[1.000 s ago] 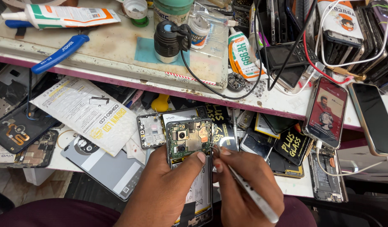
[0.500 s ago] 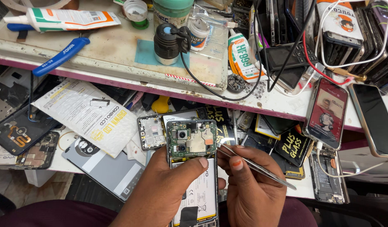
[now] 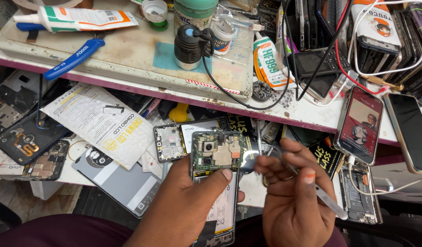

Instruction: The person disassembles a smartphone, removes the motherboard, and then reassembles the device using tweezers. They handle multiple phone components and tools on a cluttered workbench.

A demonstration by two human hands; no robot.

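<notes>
My left hand (image 3: 183,206) holds an opened phone (image 3: 216,183) upright, its back cover off, with the green circuit board and camera module showing at the top and a white battery below. The thumb presses on the board's lower edge. My right hand (image 3: 293,196) is just right of the phone and grips metal tweezers (image 3: 327,201), whose tips point up and left towards the phone's upper right corner. A small shiny piece sits by the tweezer tips; I cannot tell what it is.
A cluttered lower shelf holds phone frames (image 3: 170,142), a white parts bag (image 3: 101,123), back covers and a dark phone body (image 3: 23,137). Above, a worn work mat (image 3: 128,50) carries a glue tube, blue tool, black bottle and cable. A lit phone (image 3: 359,123) lies right.
My right hand has lifted and turned, bringing the tweezers from below the phone up beside its top right corner. The phone in my left hand has tilted slightly more upright.
</notes>
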